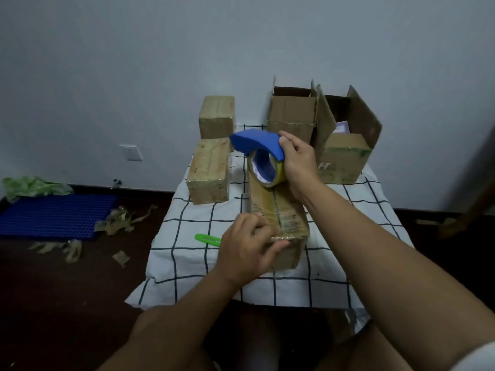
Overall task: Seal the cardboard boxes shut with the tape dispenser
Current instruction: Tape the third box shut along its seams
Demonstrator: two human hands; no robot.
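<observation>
Your right hand [296, 162] grips the blue tape dispenser [257, 145] by its handle, fingers curled round it, the yellowish roll resting at the far end of the centre box [278, 210] on the checked cloth [187, 263]. Your left hand [249, 250] holds that box's near end, thumb pressed along the near top edge and fingers curled over the top. Left of the centre box: two taped boxes [210, 170], one behind the other, and a green cutter [206, 239] just beside your left hand; behind and right of it, two open boxes [345, 145] with flaps up.
</observation>
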